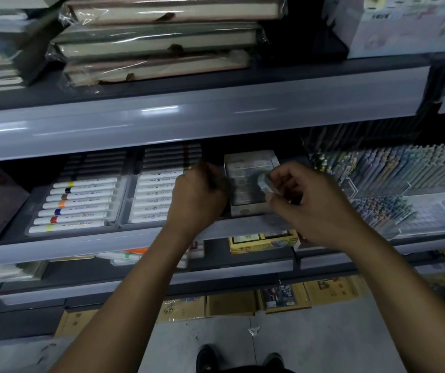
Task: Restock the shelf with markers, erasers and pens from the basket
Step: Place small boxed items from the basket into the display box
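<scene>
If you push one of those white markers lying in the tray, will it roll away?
Probably only a little. Each white marker looks round, so it could roll, but they lie packed side by side in a walled tray, which should stop them. One likely feels stiff and light for its size. Its smooth barrel may be a bit slippery.
</scene>
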### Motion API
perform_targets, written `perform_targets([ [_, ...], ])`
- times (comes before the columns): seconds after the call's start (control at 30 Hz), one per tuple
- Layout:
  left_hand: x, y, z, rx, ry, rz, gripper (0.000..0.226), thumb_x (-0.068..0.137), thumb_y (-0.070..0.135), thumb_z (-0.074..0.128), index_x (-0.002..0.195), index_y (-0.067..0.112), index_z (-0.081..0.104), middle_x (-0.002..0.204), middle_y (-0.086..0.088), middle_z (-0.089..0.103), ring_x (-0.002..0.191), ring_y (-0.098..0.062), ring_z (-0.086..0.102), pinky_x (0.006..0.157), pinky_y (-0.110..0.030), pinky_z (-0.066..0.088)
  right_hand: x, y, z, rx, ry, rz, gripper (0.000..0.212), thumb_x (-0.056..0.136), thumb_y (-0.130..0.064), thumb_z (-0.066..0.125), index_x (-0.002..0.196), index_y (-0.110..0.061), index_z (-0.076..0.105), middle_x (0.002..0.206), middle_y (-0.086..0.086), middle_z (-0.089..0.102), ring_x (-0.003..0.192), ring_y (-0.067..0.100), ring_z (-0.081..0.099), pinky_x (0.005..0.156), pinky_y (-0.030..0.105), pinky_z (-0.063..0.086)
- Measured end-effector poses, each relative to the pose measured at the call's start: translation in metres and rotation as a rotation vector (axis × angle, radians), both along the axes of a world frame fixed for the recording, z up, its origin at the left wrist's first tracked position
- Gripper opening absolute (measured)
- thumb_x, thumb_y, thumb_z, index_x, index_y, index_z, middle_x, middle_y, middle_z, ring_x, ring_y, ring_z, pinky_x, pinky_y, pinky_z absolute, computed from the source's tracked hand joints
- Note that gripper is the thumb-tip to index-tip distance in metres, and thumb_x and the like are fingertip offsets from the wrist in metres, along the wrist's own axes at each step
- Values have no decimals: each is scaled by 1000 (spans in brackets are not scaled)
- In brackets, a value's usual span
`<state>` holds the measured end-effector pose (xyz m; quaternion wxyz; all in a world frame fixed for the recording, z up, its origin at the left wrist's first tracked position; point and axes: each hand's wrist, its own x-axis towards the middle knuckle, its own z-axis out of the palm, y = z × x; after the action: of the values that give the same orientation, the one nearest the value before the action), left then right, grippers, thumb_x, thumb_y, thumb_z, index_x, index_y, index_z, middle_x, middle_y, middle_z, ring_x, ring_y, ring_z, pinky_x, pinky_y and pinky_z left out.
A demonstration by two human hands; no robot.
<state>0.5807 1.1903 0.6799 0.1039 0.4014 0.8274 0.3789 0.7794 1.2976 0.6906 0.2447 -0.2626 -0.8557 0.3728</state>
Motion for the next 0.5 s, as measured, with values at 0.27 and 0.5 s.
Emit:
perform_targets([
  [0.27,-3,30,-3,-217,174,-43,25,97,31,65,84,10,68,69,-5,55,64,-26,51,50,-24,31,-5,13,3,-34,50,-4,32,91,-21,76,114,-41,67,93,-8,72,84,10,72,77,43,59],
  [0.5,7,29,-11,-118,279,-4,30,100,29,60,86,4,70,75,-22,66,65,-40,62,57,-31,35,-2,23,5,60,-59,-5,26,79,-12,83,94,-28,70,89,-11,72,76,9,69,70,43,59],
])
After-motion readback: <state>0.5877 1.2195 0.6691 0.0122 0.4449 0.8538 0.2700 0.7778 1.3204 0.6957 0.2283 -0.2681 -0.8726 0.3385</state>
